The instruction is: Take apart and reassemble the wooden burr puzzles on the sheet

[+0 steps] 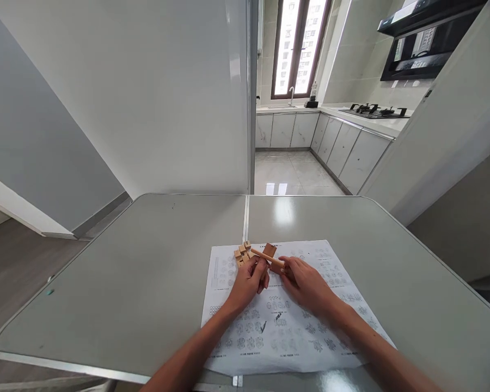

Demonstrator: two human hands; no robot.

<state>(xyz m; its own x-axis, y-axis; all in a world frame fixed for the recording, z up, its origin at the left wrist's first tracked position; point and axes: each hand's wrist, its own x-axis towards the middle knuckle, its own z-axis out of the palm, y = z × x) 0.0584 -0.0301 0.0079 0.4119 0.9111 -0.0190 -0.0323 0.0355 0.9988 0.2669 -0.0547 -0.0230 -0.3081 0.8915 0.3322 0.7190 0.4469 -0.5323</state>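
Observation:
My right hand [304, 280] pinches the near end of a slim light-wood stick [268, 257], which slants up to the left. Close beside it, my left hand [250, 280] has its fingers curled together just under the stick; what they grip is hidden. A darker reddish-brown wooden piece [270, 250] shows behind the stick, and its lower part reaches down between the hands. Beyond my left fingers lies a cluster of small pale wooden blocks [242, 253], partly covered by the hand. Both hands are over a large printed paper sheet [277, 348].
The sheet carries rows of small line drawings and lies across the seam of a grey table [118, 283]. A small green bit [50, 292] is near the table's left edge. Past the far edge are a white wall panel [179, 98] and a kitchen with a gas hob [375, 111].

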